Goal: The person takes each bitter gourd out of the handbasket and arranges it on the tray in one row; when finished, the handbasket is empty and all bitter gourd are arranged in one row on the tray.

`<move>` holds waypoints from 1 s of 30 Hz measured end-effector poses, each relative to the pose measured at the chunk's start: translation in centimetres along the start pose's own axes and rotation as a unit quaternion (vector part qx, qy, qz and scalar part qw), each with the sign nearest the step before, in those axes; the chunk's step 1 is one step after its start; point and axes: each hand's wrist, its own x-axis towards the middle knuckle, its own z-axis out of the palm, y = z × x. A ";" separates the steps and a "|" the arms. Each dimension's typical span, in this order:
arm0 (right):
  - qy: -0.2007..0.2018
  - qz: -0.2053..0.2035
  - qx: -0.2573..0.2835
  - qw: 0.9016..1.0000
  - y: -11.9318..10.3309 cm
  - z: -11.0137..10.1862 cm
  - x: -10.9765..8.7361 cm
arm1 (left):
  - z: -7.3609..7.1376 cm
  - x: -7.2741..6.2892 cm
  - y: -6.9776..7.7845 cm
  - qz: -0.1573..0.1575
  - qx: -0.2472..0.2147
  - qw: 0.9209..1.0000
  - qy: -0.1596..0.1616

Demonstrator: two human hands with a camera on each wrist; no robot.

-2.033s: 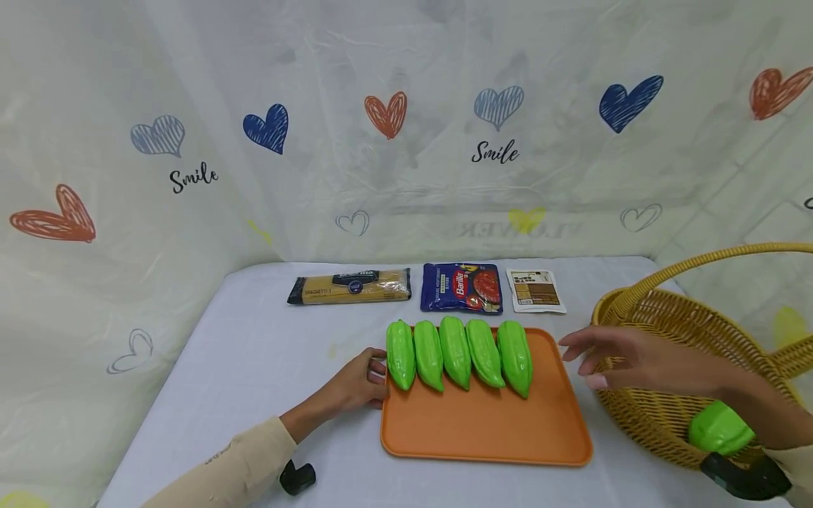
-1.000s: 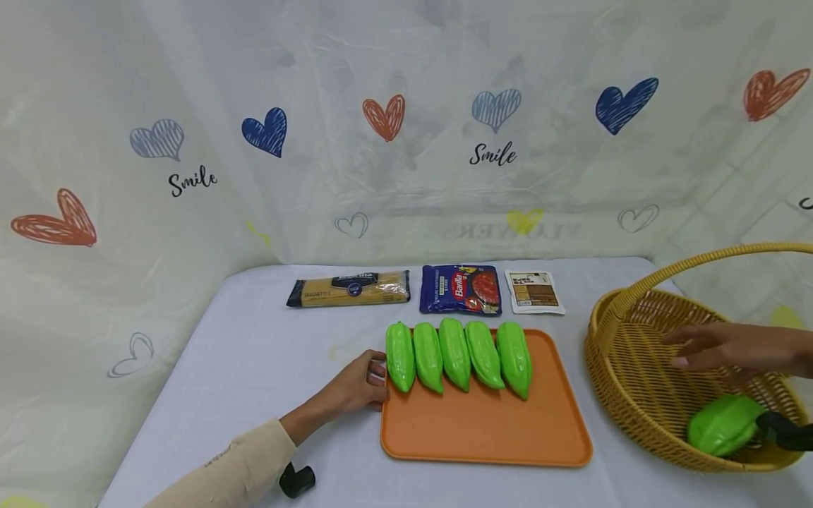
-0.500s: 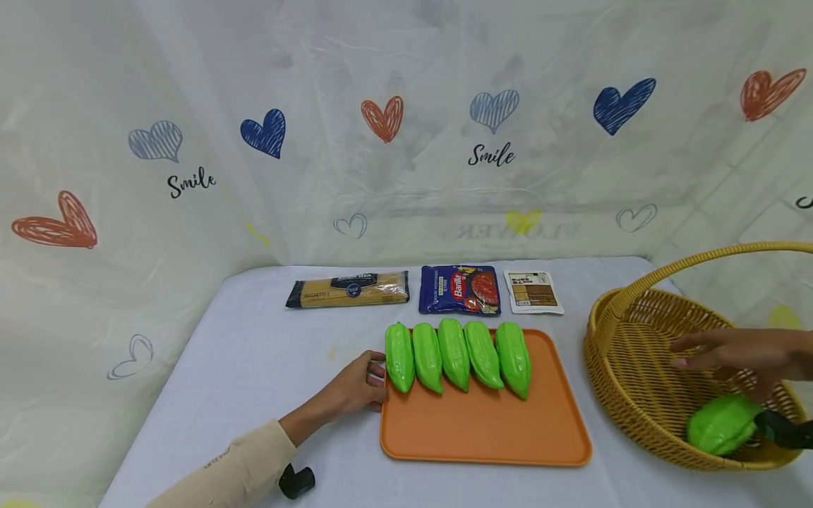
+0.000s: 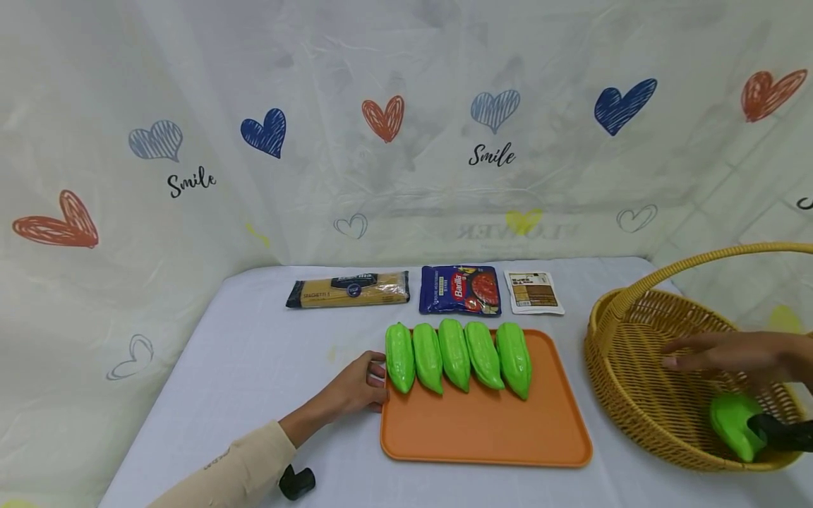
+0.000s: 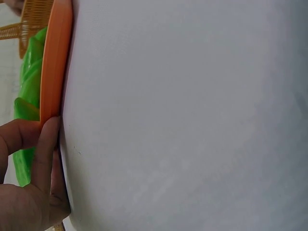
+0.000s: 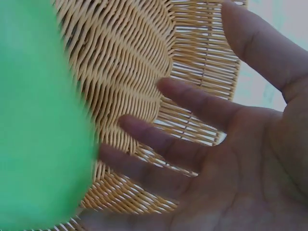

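Note:
At the left rim of the orange tray (image 4: 483, 437), my left hand (image 4: 356, 384) pinches the edge, thumb and fingers on either side of it in the left wrist view. Several glossy green, ridged, star-fruit-like fruits (image 4: 456, 353) lie side by side along the tray's far half. My right hand (image 4: 737, 353) is over the wicker basket (image 4: 625, 416), fingers spread and holding nothing; its palm and fingers (image 6: 159, 144) show in the right wrist view. One more green fruit (image 4: 733, 423) is low in the basket, beneath that hand, partly hidden by the black wrist camera; it looms blurred in the right wrist view.
Behind the tray lie a spaghetti pack (image 4: 352, 289), a blue Barilla sauce pouch (image 4: 460, 289) and a small white-and-brown packet (image 4: 533, 292). The basket's tall handle (image 4: 705, 257) arches over its far side. A white cloth (image 4: 254, 339) covers the table.
My right hand has moved from beside the tray's right edge back over the basket. In the last half second the green fruit in the basket has turned and shifted right. My left hand stays put.

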 end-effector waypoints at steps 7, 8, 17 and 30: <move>0.071 -0.047 -0.055 0.995 0.3 -0.4 0.0 | -0.1 0.1 -0.1 0.002 0.003 1.000 -0.001; 0.078 -0.043 -0.058 0.994 0.5 -0.5 0.0 | -0.1 0.1 -0.1 0.002 0.002 1.000 -0.001; 0.057 -0.044 -0.006 0.997 1.6 -0.3 0.9 | 0.0 0.0 -0.2 0.004 -0.004 1.000 0.000; 0.035 -0.113 0.022 0.993 0.9 0.5 1.8 | 0.0 0.1 -0.1 0.001 0.004 1.000 0.003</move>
